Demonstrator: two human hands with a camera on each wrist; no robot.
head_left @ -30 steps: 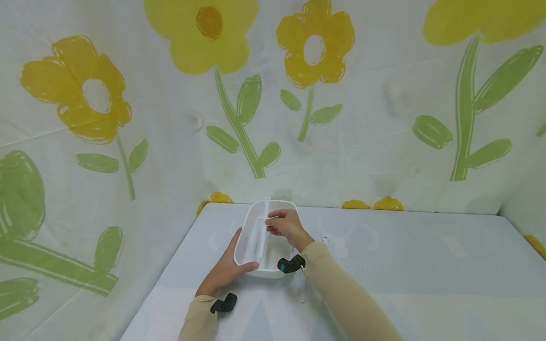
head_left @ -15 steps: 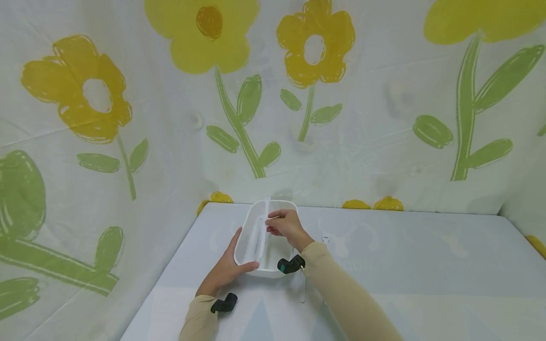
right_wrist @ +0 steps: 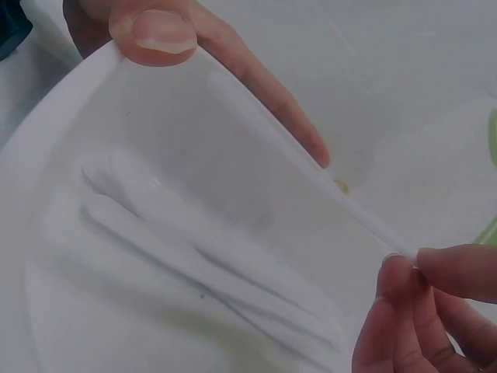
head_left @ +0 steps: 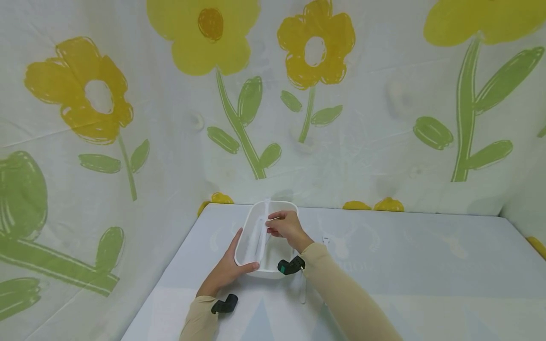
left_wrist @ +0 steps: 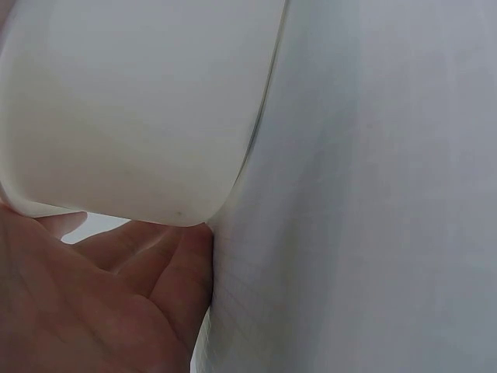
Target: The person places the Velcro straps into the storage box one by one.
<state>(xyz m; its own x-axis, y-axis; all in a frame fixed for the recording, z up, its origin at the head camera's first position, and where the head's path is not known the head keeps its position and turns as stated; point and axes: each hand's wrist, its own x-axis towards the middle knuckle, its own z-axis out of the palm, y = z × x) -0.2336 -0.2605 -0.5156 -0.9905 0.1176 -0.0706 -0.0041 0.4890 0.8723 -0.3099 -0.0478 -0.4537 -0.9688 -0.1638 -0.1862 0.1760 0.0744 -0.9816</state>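
Big yellow flowers cover the white cloth wall [head_left: 341,161] behind the pale tabletop [head_left: 409,265]. A white tub with rounded corners [head_left: 279,273] sits on it. The left hand [head_left: 229,265] grips its rim, thumb over the top and fingers outside. The right hand [head_left: 286,225] pinches a long, thin white strip [head_left: 267,208] over the tub. Long white sticks [right_wrist: 194,262] lie inside; one thin white stick [head_left: 303,291] lies near the tub.

Room above; tub walls [head_left: 268,274] block sideways
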